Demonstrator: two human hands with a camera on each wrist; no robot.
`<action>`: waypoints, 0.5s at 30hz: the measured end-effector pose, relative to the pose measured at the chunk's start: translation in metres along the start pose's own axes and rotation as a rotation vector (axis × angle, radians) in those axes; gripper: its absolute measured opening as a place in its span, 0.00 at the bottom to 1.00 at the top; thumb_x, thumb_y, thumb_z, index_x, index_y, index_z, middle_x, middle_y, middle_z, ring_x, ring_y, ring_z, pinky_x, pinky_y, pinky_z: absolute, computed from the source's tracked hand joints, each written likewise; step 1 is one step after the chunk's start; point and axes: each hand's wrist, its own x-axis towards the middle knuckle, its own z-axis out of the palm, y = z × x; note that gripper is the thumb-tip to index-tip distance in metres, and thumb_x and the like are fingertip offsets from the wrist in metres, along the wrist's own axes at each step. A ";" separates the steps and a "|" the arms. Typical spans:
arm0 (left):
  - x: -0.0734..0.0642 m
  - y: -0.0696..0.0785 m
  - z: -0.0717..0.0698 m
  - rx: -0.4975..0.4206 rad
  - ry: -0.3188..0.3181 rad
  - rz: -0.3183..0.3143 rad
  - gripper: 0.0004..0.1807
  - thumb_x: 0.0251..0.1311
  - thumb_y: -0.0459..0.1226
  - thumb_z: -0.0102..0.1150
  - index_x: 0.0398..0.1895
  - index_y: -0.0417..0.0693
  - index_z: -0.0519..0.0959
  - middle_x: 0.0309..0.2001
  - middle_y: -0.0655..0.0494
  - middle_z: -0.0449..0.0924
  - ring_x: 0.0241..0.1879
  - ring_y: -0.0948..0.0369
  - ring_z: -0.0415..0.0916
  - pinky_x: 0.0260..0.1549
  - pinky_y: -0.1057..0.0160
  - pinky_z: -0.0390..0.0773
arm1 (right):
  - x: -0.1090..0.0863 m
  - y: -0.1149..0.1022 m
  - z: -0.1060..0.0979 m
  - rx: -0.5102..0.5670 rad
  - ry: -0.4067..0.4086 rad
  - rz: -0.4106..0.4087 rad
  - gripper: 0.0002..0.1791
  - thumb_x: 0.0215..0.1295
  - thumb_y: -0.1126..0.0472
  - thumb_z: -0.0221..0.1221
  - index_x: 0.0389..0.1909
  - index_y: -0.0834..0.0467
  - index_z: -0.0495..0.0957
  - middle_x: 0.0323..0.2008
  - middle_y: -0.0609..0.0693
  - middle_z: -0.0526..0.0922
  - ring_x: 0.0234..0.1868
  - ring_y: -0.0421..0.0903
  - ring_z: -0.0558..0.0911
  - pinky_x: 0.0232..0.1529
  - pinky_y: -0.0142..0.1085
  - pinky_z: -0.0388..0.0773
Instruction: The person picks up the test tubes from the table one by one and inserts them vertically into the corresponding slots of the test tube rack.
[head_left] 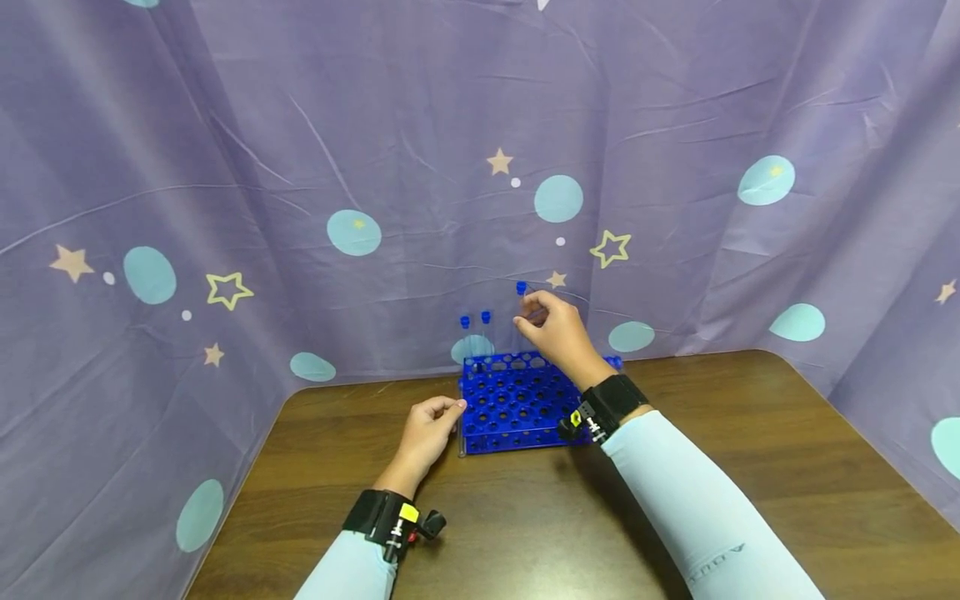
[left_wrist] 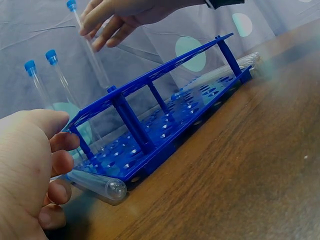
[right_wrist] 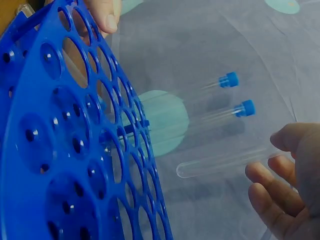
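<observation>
A blue test tube rack (head_left: 525, 400) stands on the table against the curtain. My right hand (head_left: 555, 329) pinches a clear test tube (right_wrist: 215, 164) with a blue cap (head_left: 521, 287), above the rack's back part; its rounded bottom hangs free of the holes. Two more blue-capped tubes (left_wrist: 65, 82) stand upright in the rack's back left holes. At the rack's left end, my left hand (head_left: 427, 433) grips the edge of its top plate between thumb and curled fingers. Beside that end a clear tube (left_wrist: 100, 186) lies on the table, close under the left fingers.
Past the rack's right end lie further clear tubes (left_wrist: 220, 72), with a blue cap (head_left: 615, 362) showing. The wooden table (head_left: 720, 450) reaches out to both sides and forward. A purple patterned curtain (head_left: 420, 167) hangs directly behind the rack.
</observation>
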 end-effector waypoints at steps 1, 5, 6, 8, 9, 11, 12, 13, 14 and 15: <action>0.001 0.000 0.001 0.010 -0.001 -0.006 0.17 0.79 0.48 0.70 0.38 0.45 0.93 0.25 0.60 0.79 0.29 0.63 0.76 0.32 0.64 0.76 | 0.002 -0.001 0.002 0.000 0.000 0.001 0.19 0.78 0.59 0.73 0.63 0.61 0.84 0.55 0.59 0.91 0.51 0.57 0.95 0.53 0.50 0.93; 0.001 0.003 0.003 0.020 -0.007 -0.045 0.15 0.79 0.44 0.70 0.39 0.41 0.93 0.25 0.60 0.79 0.30 0.62 0.76 0.36 0.65 0.76 | 0.005 -0.003 0.007 -0.001 0.005 0.015 0.17 0.78 0.60 0.73 0.61 0.61 0.85 0.52 0.59 0.92 0.50 0.58 0.95 0.51 0.50 0.93; 0.001 0.003 0.004 0.017 -0.008 -0.049 0.15 0.79 0.43 0.70 0.39 0.40 0.93 0.25 0.60 0.78 0.30 0.62 0.76 0.36 0.65 0.76 | 0.006 -0.003 0.008 -0.004 0.003 0.020 0.17 0.78 0.60 0.73 0.61 0.61 0.85 0.52 0.59 0.92 0.50 0.58 0.95 0.51 0.50 0.93; 0.001 0.005 0.004 0.013 -0.011 -0.053 0.14 0.79 0.42 0.71 0.40 0.40 0.93 0.25 0.60 0.78 0.30 0.63 0.76 0.36 0.65 0.76 | 0.006 -0.003 0.010 -0.016 0.000 0.030 0.17 0.78 0.60 0.73 0.61 0.61 0.85 0.51 0.59 0.92 0.50 0.57 0.95 0.50 0.50 0.93; 0.001 0.005 0.004 0.014 -0.013 -0.054 0.13 0.79 0.42 0.71 0.40 0.40 0.93 0.25 0.61 0.78 0.29 0.63 0.76 0.35 0.65 0.76 | 0.006 -0.002 0.012 -0.023 -0.004 0.033 0.17 0.78 0.60 0.73 0.61 0.61 0.85 0.51 0.58 0.92 0.50 0.57 0.95 0.50 0.50 0.93; 0.001 0.006 0.003 0.013 -0.014 -0.054 0.12 0.78 0.41 0.71 0.41 0.40 0.93 0.25 0.61 0.78 0.29 0.63 0.76 0.35 0.66 0.76 | 0.006 -0.001 0.014 -0.038 -0.013 0.039 0.16 0.78 0.60 0.73 0.61 0.60 0.85 0.51 0.58 0.92 0.50 0.57 0.95 0.50 0.49 0.93; 0.000 0.007 0.003 0.012 -0.014 -0.054 0.12 0.78 0.40 0.71 0.41 0.40 0.94 0.25 0.61 0.79 0.29 0.63 0.76 0.34 0.66 0.76 | 0.006 0.000 0.016 -0.045 -0.017 0.041 0.16 0.77 0.60 0.73 0.60 0.60 0.85 0.51 0.58 0.92 0.50 0.56 0.95 0.50 0.49 0.93; 0.000 0.007 0.003 0.012 -0.013 -0.055 0.12 0.78 0.40 0.71 0.41 0.40 0.94 0.25 0.61 0.79 0.29 0.63 0.76 0.34 0.66 0.76 | 0.007 0.002 0.018 -0.052 -0.021 0.041 0.16 0.77 0.61 0.73 0.60 0.60 0.85 0.51 0.58 0.92 0.50 0.56 0.95 0.50 0.49 0.93; 0.000 0.007 0.002 0.012 -0.013 -0.054 0.12 0.78 0.40 0.71 0.41 0.40 0.94 0.25 0.61 0.79 0.29 0.63 0.76 0.34 0.66 0.76 | 0.007 0.003 0.020 -0.058 -0.026 0.042 0.15 0.77 0.61 0.73 0.59 0.60 0.85 0.50 0.58 0.92 0.50 0.56 0.95 0.50 0.49 0.93; 0.000 0.007 0.002 0.010 -0.013 -0.055 0.11 0.78 0.40 0.71 0.41 0.40 0.94 0.25 0.61 0.79 0.29 0.63 0.77 0.34 0.66 0.76 | 0.007 0.004 0.022 -0.063 -0.034 0.044 0.15 0.77 0.61 0.73 0.59 0.60 0.85 0.50 0.58 0.92 0.50 0.56 0.95 0.50 0.49 0.92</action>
